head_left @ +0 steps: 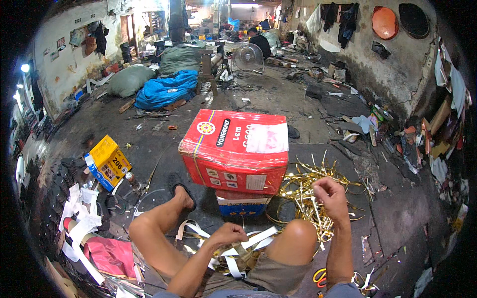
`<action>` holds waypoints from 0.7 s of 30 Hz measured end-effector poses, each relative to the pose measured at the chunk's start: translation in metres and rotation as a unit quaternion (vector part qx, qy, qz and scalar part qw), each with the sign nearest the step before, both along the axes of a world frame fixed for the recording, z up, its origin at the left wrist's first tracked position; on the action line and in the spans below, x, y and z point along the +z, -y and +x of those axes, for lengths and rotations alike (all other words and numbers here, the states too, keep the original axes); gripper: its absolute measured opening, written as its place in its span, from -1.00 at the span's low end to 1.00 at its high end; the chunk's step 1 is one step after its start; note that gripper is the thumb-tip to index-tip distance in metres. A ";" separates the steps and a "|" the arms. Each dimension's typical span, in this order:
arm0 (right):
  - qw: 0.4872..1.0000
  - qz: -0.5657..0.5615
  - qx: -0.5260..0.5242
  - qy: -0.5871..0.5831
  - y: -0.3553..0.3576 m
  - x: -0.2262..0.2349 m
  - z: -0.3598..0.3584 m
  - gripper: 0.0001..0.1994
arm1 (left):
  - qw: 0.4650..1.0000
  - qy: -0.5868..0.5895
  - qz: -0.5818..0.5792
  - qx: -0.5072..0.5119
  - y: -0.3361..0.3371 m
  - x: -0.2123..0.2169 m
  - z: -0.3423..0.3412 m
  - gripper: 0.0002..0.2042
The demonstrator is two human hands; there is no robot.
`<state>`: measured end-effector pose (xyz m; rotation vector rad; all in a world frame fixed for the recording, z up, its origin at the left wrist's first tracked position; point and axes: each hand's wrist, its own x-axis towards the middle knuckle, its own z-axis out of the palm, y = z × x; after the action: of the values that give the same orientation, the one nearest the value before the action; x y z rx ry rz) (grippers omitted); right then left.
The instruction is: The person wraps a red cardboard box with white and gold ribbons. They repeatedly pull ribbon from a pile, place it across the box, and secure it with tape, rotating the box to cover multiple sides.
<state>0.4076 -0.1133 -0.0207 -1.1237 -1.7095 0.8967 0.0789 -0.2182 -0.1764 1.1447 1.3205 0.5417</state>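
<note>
My left hand [227,234] is closed over my lap, fingers bent together. Directly below it lie white strips [232,265] and a gold-brown strip [242,253]; whether the fingers grip one is unclear. Raised beside my right knee, my right hand [330,197] has its fingers curled into a pinch. Anything in that pinch is too small to make out. Behind and below it a tangled heap of shiny gold strips [304,198] spreads on the floor. In front of me a red carton [231,171] sits on a blue and white box [242,208].
A yellow and blue box [110,161] lies tilted at the left, near a small bottle [131,178]. Pink material [110,256] and white scraps are beside my left leg. Orange-handled scissors [320,276] lie at the lower right. Farther off are a blue sack [168,90] and a fan [249,57].
</note>
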 end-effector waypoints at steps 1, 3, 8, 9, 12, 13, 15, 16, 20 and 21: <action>0.998 -0.009 0.051 0.033 0.008 0.014 -0.013 -0.86 | 1.000 0.007 -0.005 0.026 0.007 0.024 -0.003 -0.86; 0.984 -0.061 0.126 0.107 0.021 0.038 -0.040 -0.74 | 0.997 0.004 0.033 0.073 0.014 0.056 -0.009 -0.85; 0.914 0.164 0.338 0.156 0.029 0.047 -0.101 -0.66 | 0.942 -0.007 0.331 0.064 0.023 0.139 0.000 -0.84; 0.909 0.151 0.346 0.174 0.030 0.046 -0.111 -0.68 | 0.948 0.014 0.304 0.092 0.025 0.148 -0.001 -0.86; 0.887 0.134 0.373 0.239 0.020 0.043 -0.119 -0.75 | 0.941 0.055 0.279 0.184 0.026 0.143 -0.008 -0.83; 0.874 0.131 0.384 0.267 0.013 0.043 -0.121 -0.77 | 0.946 0.050 0.262 0.186 0.025 0.139 -0.009 -0.83; 0.866 0.228 0.353 0.273 0.016 0.035 -0.123 -0.84 | 0.955 0.041 0.225 0.188 0.021 0.134 -0.008 -0.83; 0.838 0.293 0.344 0.306 0.018 0.038 -0.124 -0.85 | 0.957 0.038 0.203 0.202 0.019 0.130 -0.007 -0.83; 0.823 0.316 0.344 0.323 0.007 0.027 -0.124 -0.79 | 0.944 0.166 0.173 0.226 0.017 0.118 -0.012 -0.84; 0.817 0.323 0.335 0.340 0.006 0.026 -0.122 -0.77 | 0.942 0.155 0.186 0.234 0.015 0.115 -0.010 -0.84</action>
<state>0.2852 -0.1197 0.0053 -0.3449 -2.8141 0.1884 0.0693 -0.2333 -0.0616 0.9845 1.2396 1.3138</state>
